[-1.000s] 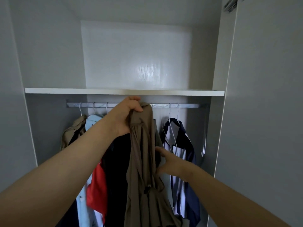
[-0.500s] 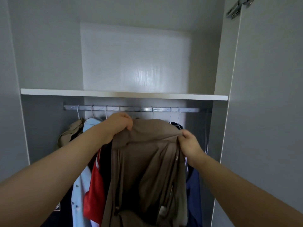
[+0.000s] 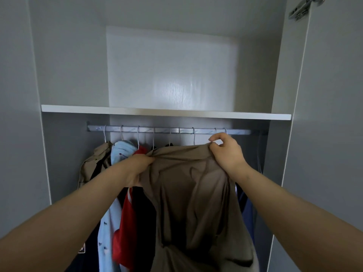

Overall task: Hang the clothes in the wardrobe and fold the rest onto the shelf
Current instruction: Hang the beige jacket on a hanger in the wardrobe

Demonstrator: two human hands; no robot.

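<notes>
Just below the rail (image 3: 169, 130), the brown garment (image 3: 192, 189) hangs spread between both hands: left hand (image 3: 137, 167) grips one top corner, right hand (image 3: 225, 152) pinches the other, nearer the rail.

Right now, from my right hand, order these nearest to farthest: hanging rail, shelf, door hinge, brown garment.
1. brown garment: pinched by the right hand.
2. hanging rail: just above the hand.
3. shelf: above the rail.
4. door hinge: top right corner.

No legible text, faint print on hanging rail (image 3: 163, 130) blurred, patch (image 3: 81, 248) on dark garment (image 3: 90, 254) unreadable
</notes>
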